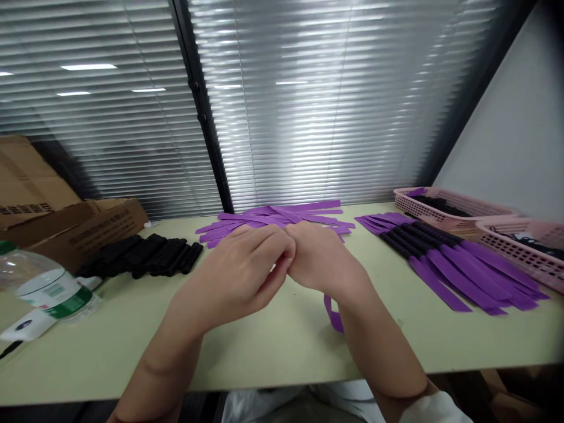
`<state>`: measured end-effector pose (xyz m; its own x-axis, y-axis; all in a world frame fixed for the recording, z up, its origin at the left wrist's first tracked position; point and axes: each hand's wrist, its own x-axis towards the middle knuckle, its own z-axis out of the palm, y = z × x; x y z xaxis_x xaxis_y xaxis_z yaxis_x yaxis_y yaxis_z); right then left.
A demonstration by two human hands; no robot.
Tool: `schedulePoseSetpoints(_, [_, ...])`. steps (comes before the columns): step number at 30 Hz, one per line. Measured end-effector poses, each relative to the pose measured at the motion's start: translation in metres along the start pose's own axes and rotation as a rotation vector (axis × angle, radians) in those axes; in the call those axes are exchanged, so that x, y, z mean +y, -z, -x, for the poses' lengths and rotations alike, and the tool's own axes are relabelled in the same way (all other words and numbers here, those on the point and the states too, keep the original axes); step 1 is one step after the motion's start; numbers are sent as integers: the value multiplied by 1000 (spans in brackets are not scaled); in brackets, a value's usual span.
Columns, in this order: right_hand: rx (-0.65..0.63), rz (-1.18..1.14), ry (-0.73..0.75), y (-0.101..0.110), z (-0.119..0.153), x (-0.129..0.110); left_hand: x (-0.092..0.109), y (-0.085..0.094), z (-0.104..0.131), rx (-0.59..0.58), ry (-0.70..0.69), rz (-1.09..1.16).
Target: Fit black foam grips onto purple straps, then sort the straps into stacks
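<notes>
Above the middle of the table, my left hand (pixel 247 267) and my right hand (pixel 324 258) meet, their fingertips pressed together. A purple strap (pixel 337 320) hangs in a loop below my right wrist and leads up behind that hand. My right hand is closed on it. The fingers of my left hand are curled shut, and what lies between them is hidden. Just beyond both hands is a loose pile of flat purple straps (pixel 282 214). To the right, several purple straps (pixel 458 270) lie side by side, each passing through a black ribbed sleeve (pixel 416 238).
Black ribbed pieces (pixel 154 255) lie in a row at left, before an open cardboard box (pixel 88 229). A plastic bottle (pixel 53 288) and a white device (pixel 29 326) with a cable are at far left. Pink baskets (pixel 497 226) holding black pieces stand at right. Window blinds rise behind.
</notes>
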<state>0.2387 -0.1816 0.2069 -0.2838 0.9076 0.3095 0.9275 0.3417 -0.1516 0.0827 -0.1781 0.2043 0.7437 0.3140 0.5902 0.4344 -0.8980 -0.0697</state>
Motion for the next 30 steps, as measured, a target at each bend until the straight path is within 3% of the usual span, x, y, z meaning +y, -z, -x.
schedulePoseSetpoints(22, [-30,-1,-22,4,1,-2,-1,0,0,41,8,8])
schedulePoseSetpoints(30, [-46,-34,-27,5,2,0,-2,2,-1,94,18,127])
